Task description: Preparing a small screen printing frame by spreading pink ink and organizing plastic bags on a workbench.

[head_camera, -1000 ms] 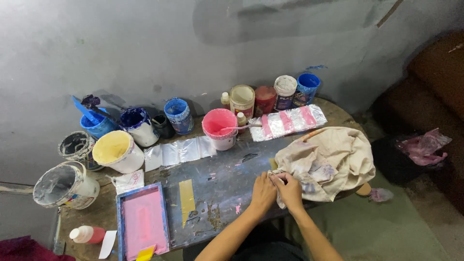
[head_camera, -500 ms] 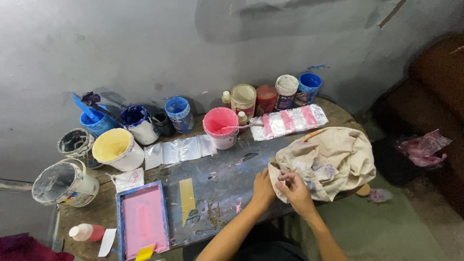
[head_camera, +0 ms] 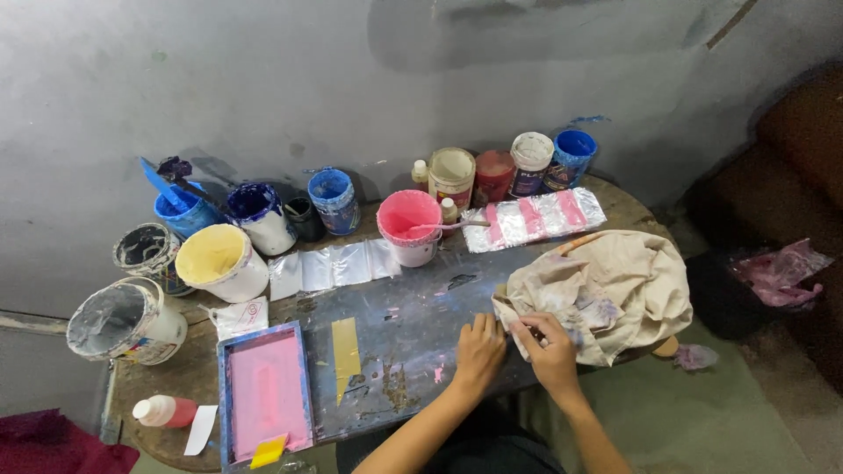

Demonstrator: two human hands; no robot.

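— Head view first: what were the hands doing?

— The right hand (head_camera: 551, 349) was curled closed, fingers pinching the near edge of a crumpled, paint-stained beige cloth (head_camera: 606, 290). The left hand (head_camera: 479, 349) lay palm down with its fingers loosely bent, its fingertips at the cloth's left corner; whether it actually gripped the fabric I could not tell.

— And where was that cloth?

— Heaped on the right end of the paint-smeared grey work table (head_camera: 395, 325), its far side hanging past the table edge.

— What sat beyond the hands?

— Just behind the cloth lay a strip of clear plastic film with pink bands (head_camera: 536, 217). Left of that stood a pink plastic bucket (head_camera: 409, 226) with a stirring stick resting across its rim. Behind it, along the wall, stood a cream-lidded jar (head_camera: 451, 175), a red jar (head_camera: 494, 174), a white-lidded jar (head_camera: 531, 161) and a blue tub (head_camera: 572, 156).

— And farther left?

— A blue-framed printing screen coated pink (head_camera: 265, 395) lay at the near left, with a yellow strip of tape (head_camera: 345, 347) just beside it on the table top. Beyond those stood a white bucket of yellow paint (head_camera: 221, 261) and a white bucket of grey paint (head_camera: 127, 320). A small red-and-white squeeze bottle (head_camera: 165, 410) lay near the table's front corner.
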